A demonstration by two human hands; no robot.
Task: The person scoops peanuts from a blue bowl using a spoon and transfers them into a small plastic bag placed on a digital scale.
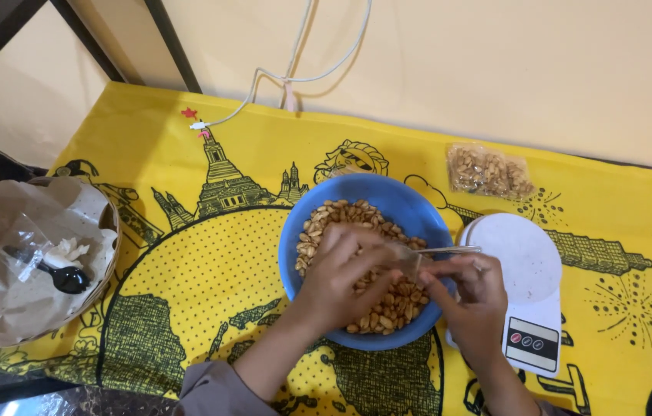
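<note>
A blue bowl [403,202] full of peanuts [341,214] stands on the yellow printed cloth. Both my hands are over it. My left hand [341,276] reaches in from the lower left, fingers curled over the nuts and touching a small clear plastic bag [411,262]. My right hand [471,296] pinches the bag's other side at the bowl's right rim. A thin metal spoon handle [449,249] sticks out to the right just above my right hand; which hand holds it I cannot tell.
A white kitchen scale [530,293] sits right of the bowl. A sealed clear packet of peanuts [489,171] lies behind it. At far left a basket lined with brown paper [2,293] holds a black spoon [64,276]. A white cable [287,77] hangs down the wall.
</note>
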